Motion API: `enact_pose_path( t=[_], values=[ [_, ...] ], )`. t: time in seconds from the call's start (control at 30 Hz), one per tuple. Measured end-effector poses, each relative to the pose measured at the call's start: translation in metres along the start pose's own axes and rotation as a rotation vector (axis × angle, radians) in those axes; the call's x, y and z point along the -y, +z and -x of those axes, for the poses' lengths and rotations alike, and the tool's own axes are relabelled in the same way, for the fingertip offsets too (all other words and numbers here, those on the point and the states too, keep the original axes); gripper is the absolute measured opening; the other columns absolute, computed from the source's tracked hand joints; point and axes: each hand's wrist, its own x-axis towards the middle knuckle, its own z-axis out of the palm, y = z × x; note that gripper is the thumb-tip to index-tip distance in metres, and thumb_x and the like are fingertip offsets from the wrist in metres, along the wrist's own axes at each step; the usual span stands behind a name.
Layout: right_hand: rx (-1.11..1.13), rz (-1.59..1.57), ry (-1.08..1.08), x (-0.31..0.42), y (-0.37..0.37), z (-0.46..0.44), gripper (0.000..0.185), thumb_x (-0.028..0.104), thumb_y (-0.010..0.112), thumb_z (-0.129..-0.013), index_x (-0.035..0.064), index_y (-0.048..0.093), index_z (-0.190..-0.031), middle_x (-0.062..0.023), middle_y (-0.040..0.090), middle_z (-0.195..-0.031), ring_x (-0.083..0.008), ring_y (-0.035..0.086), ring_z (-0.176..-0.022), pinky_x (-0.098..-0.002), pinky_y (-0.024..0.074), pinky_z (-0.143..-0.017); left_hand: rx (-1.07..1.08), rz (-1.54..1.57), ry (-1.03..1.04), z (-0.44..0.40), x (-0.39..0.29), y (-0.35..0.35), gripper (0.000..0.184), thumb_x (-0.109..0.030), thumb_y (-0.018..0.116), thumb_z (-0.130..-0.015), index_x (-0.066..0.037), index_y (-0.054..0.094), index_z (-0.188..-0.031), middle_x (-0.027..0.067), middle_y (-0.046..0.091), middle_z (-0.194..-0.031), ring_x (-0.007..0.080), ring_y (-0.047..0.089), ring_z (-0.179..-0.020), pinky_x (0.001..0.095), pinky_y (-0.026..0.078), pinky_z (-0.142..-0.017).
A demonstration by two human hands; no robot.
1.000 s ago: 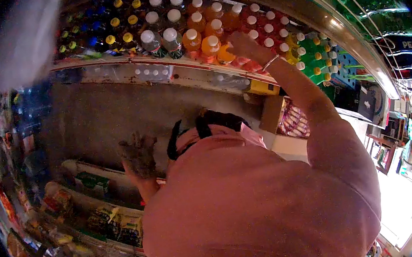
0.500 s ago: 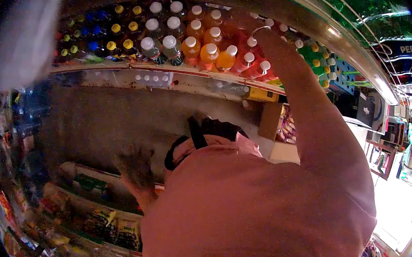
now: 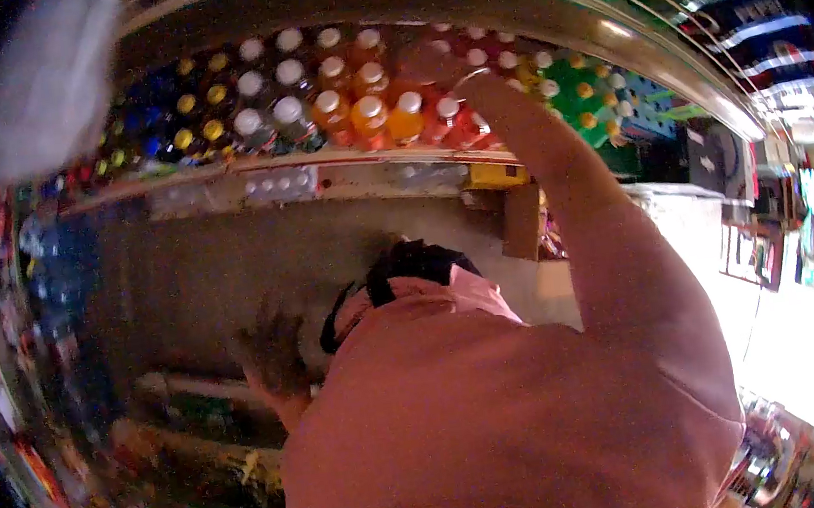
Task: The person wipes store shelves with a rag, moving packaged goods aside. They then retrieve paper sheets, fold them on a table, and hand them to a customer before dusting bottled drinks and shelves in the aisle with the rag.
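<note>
My right arm stretches up to a shelf of drink bottles, with a thin bracelet [image 3: 473, 75] on its wrist. My right hand [image 3: 425, 62] is over the back rows, between orange-drink bottles [image 3: 372, 119] and red-drink bottles [image 3: 446, 123]. Its fingers are dark and blurred, so I cannot make out whether they grip a bottle. White caps top these bottles; one orange bottle [image 3: 406, 123] stands at the shelf's front edge. My left hand [image 3: 276, 352] hangs low on the left in shadow, fingers apart, holding nothing visible.
Clear bottles [image 3: 288, 123] and dark yellow-capped bottles stand left on the shelf, green bottles [image 3: 568, 88] to the right. Below are a yellow box [image 3: 498, 176] and an open carton [image 3: 521, 222]. Goods fill low racks [image 3: 201, 464] at lower left. A whitish blur covers the upper left.
The view has turned, so the shelf and bottles sit further left and the picture is more blurred. My right hand stays among the orange and red bottles; my left hand remains low.
</note>
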Motion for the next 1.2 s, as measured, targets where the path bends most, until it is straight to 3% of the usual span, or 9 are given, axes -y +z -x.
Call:
enact_pose_path(
  t=[0.3,0.43,0.57,0.6,0.7,0.87,1.07,1.13,1.2],
  values=[
    [-0.052,-0.388,0.583,0.077,-0.067,0.054,0.061,0.037,0.057,-0.081,0.0025,0.037,-0.127,-0.0236,0.061,-0.098,-0.0394,0.06,-0.088,-0.046,0.0502,-0.072,0.096,-0.127,-0.009,-0.023,0.004,0.001,0.056,-0.023,0.055,-0.087,-0.005,0.031,-0.134,0.0112,0.04,-0.13,0.0265,0.042,-0.116,0.0447,0.036,-0.096],
    [-0.678,0.026,0.263,0.085,-0.046,0.084,0.046,0.023,0.06,-0.079,-0.0002,0.048,-0.117,-0.0201,0.054,-0.108,-0.0373,0.052,-0.098,-0.0431,0.0443,-0.085,0.128,-0.157,-0.016,-0.028,0.004,0.005,0.057,-0.022,0.056,-0.087,-0.004,0.031,-0.134,0.0113,0.04,-0.13,0.0267,0.042,-0.117,0.0448,0.036,-0.096],
    [-0.716,-0.221,0.22,0.134,-0.051,0.134,0.038,0.014,0.06,-0.076,0.0019,0.052,-0.112,-0.0181,0.053,-0.104,-0.036,0.05,-0.096,-0.0445,0.0421,-0.085,0.163,-0.177,-0.026,-0.033,0.006,0.01,0.057,-0.021,0.056,-0.086,-0.004,0.031,-0.135,0.0114,0.04,-0.13,0.0269,0.041,-0.117,0.0448,0.036,-0.096],
    [-0.778,-0.625,0.169,0.146,-0.036,0.137,0.039,0.014,0.061,-0.076,0.0024,0.052,-0.113,-0.0178,0.054,-0.105,-0.0355,0.051,-0.096,-0.044,0.0426,-0.086,0.173,-0.181,-0.028,-0.034,0.007,0.012,0.057,-0.021,0.056,-0.086,-0.004,0.03,-0.135,0.0114,0.04,-0.13,0.0269,0.041,-0.117,0.0448,0.036,-0.096],
    [-0.515,-0.412,0.062,0.182,-0.011,0.153,0.044,0.014,0.062,-0.076,0.0047,0.051,-0.117,-0.0155,0.055,-0.109,-0.0333,0.052,-0.098,-0.042,0.0442,-0.086,0.204,-0.188,-0.035,-0.037,0.01,0.017,0.058,-0.021,0.057,-0.086,-0.004,0.03,-0.135,0.0115,0.04,-0.131,0.0271,0.041,-0.117,0.0449,0.037,-0.097],
    [-0.486,-0.713,-0.245,0.254,-0.05,0.166,0.043,0.013,0.061,-0.076,0.0057,0.052,-0.117,-0.0116,0.057,-0.108,-0.0306,0.054,-0.099,-0.0407,0.0454,-0.086,0.271,-0.202,-0.054,-0.039,0.016,0.026,0.059,-0.019,0.058,-0.085,-0.004,0.03,-0.135,0.0116,0.039,-0.131,0.0273,0.041,-0.118,0.045,0.037,-0.097],
    [-0.501,-0.565,0.109,0.215,-0.047,0.207,0.032,0.011,0.06,-0.075,0.0053,0.058,-0.107,-0.013,0.06,-0.098,-0.0307,0.057,-0.09,-0.0403,0.0478,-0.079,0.359,-0.234,-0.095,-0.044,0.021,0.031,0.06,-0.018,0.059,-0.084,-0.004,0.03,-0.135,0.0118,0.039,-0.131,0.0276,0.041,-0.118,0.045,0.037,-0.097],
    [-0.553,-0.561,0.488,0.182,-0.062,0.241,0.025,0.007,0.058,-0.077,0.0036,0.06,-0.102,-0.0155,0.061,-0.089,-0.0323,0.061,-0.082,-0.0386,0.0497,-0.072,0.394,-0.259,-0.113,-0.044,0.023,0.029,0.06,-0.018,0.059,-0.084,-0.004,0.03,-0.135,0.0118,0.039,-0.132,0.0277,0.041,-0.118,0.0451,0.037,-0.097],
    [-0.898,-0.672,0.57,0.158,-0.09,0.278,0.014,0.012,0.055,-0.082,0.0036,0.059,-0.093,-0.0158,0.061,-0.086,-0.0318,0.059,-0.077,-0.0392,0.0475,-0.07,0.424,-0.293,-0.118,-0.045,0.025,0.027,0.061,-0.017,0.06,-0.084,-0.004,0.03,-0.135,0.0119,0.039,-0.132,0.0278,0.041,-0.118,0.0451,0.037,-0.097]
  ],
)
